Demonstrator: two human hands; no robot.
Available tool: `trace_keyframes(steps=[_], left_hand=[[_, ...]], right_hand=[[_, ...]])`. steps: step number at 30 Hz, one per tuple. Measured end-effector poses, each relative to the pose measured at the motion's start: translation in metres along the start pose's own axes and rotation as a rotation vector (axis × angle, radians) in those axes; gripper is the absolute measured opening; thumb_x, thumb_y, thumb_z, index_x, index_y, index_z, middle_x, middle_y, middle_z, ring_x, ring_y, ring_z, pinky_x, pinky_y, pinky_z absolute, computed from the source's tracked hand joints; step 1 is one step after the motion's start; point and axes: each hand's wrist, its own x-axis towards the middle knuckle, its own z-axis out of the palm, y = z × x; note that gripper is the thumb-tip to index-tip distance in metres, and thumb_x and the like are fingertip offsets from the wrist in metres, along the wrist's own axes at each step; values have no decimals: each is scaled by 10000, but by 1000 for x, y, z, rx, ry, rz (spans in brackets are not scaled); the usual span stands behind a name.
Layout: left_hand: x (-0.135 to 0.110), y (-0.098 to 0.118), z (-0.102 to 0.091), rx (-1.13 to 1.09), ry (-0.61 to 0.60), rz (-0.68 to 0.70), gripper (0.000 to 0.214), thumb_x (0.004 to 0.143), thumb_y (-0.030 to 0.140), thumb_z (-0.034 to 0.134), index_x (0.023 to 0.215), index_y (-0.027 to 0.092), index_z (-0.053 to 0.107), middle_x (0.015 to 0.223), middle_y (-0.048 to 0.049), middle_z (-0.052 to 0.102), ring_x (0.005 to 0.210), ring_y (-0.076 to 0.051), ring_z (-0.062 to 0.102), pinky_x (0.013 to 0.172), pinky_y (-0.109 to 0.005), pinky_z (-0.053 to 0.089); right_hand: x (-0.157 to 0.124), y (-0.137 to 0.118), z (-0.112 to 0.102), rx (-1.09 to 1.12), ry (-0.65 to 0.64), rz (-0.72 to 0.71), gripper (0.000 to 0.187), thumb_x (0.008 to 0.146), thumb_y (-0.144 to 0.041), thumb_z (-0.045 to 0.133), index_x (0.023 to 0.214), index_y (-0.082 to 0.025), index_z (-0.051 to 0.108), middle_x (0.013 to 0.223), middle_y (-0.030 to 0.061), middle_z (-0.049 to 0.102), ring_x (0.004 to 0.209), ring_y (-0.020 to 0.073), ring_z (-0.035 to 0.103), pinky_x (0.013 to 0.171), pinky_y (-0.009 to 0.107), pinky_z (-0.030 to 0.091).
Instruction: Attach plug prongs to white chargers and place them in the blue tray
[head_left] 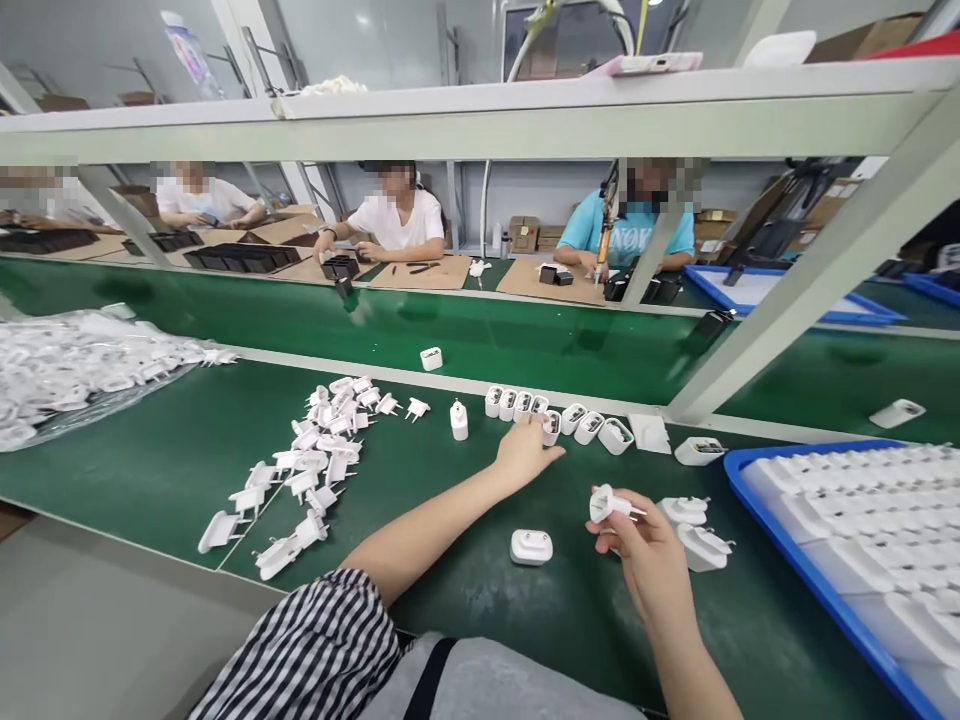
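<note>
My left hand [523,456] reaches forward to a row of white charger housings, open ends up. Its finger and thumb are around one charger housing [553,426], partly hidden by the hand. My right hand [646,540] holds a white plug cap with two pins [602,503] between thumb and fingers, the pins pointing right. Between my arms lies a closed white charger [531,547]. Another charger [459,420] stands upright left of the row. Just right of my right hand are two more white pieces with pins [705,547]. Loose plug caps [322,440] lie heaped at left.
A blue-rimmed tray [810,545] full of white chargers is at right. A clear bag of white parts [82,365] lies at far left. The green conveyor belt [360,335] runs behind a low rail, carrying a few pieces. A slanted post [787,265] supports the shelf. Several co-workers sit across.
</note>
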Motion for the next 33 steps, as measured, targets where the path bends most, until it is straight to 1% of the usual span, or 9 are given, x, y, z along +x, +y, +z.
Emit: trace_keyframes(steps=[2, 4, 7, 10, 12, 17, 21, 27, 33], left_hand=[[15, 0, 10, 190, 111, -12, 523, 641, 350, 552, 1066, 95, 387, 1060, -155, 437, 973, -262, 432, 735, -341, 397], [23, 0, 18, 286, 131, 20, 495, 689, 343, 496, 1095, 96, 358, 1065, -157, 427, 970, -261, 432, 702, -328, 413], [24, -5, 24, 314, 115, 95, 362, 740, 220, 409, 1089, 134, 369, 1021, -115, 463, 922, -215, 467, 714, -301, 411], [12, -18, 19, 182, 59, 184, 418, 680, 152, 468, 1086, 147, 373, 1026, -84, 468, 897, -174, 485, 760, -268, 398], [-2, -28, 11, 48, -16, 228, 446, 629, 154, 530, 1057, 144, 404, 1022, -68, 475, 872, -149, 496, 752, -235, 405], [-37, -45, -11, -110, -229, 284, 294, 620, 241, 564, 904, 177, 527, 918, -14, 548, 811, -130, 520, 687, -216, 425], [-48, -46, -15, -101, -203, 285, 297, 637, 273, 555, 922, 192, 535, 934, -5, 572, 844, -134, 519, 745, -232, 404], [-49, -46, -11, -60, -153, 256, 340, 644, 283, 558, 959, 157, 535, 974, -30, 576, 884, -147, 516, 789, -241, 391], [-51, -48, -12, 25, -181, 259, 336, 677, 324, 527, 977, 173, 533, 987, -20, 573, 915, -146, 509, 794, -227, 391]], right_hand=[[1, 1, -3, 106, 8, 62, 226, 601, -333, 590, 790, -236, 513, 831, 27, 575, 548, 126, 543, 403, 225, 409], [1, 2, -3, 171, 8, 95, 239, 595, -325, 598, 798, -238, 508, 861, 26, 578, 549, 118, 541, 404, 218, 403], [2, 4, -2, 161, 18, 90, 252, 586, -299, 610, 815, -224, 536, 790, 12, 576, 530, 93, 513, 435, 211, 403], [3, 8, 1, 10, 46, 38, 258, 594, -296, 597, 835, -208, 563, 693, -1, 559, 510, 87, 484, 468, 224, 411], [6, 11, 4, -158, 49, -55, 232, 607, -296, 578, 821, -207, 579, 758, 18, 562, 579, 111, 506, 514, 246, 427], [19, 23, 19, -625, -107, -297, 177, 659, -273, 498, 789, -219, 606, 934, 56, 553, 857, 197, 501, 673, 319, 433], [27, 33, 28, -865, -248, -301, 204, 689, -240, 461, 838, -216, 598, 952, 48, 574, 904, 193, 494, 796, 346, 386], [30, 32, 30, -1036, -285, -305, 223, 722, -225, 430, 890, -229, 578, 941, 18, 587, 872, 167, 520, 746, 300, 418], [33, 21, 32, -1119, -363, -263, 219, 721, -213, 443, 886, -242, 585, 950, -2, 596, 868, 155, 539, 728, 271, 429]])
